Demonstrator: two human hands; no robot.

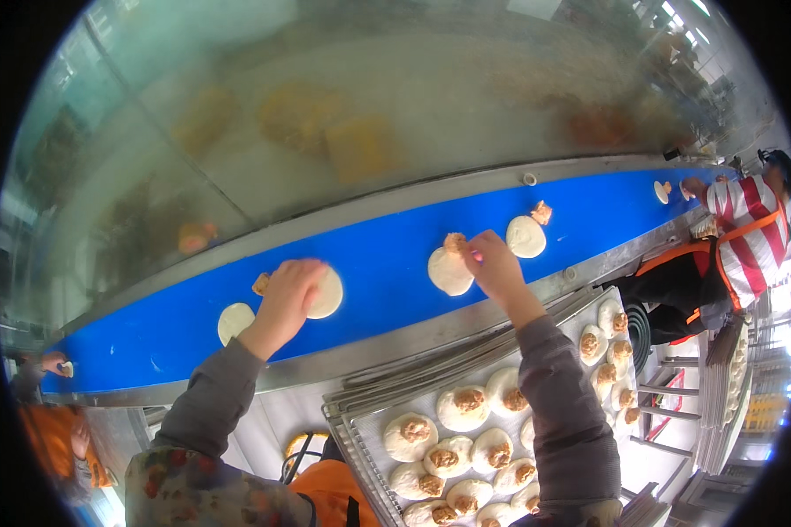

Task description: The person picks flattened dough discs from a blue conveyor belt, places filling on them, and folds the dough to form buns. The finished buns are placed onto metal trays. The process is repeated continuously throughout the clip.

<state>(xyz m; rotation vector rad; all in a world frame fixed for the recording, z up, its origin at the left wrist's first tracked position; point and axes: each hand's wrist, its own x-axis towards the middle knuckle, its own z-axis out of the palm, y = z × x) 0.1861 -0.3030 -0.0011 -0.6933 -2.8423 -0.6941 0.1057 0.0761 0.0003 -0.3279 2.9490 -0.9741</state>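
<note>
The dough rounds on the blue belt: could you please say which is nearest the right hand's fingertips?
The dough round just left of the right hand, with brown filling at its upper edge; the others lie farther from the fingertips.

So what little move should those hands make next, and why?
Probably the right hand should nudge the brown filling further onto the pale dough round beside it. That lump sits at the round's far edge, close to the hand, whereas the filled rounds on the tray carry theirs on top.
</note>
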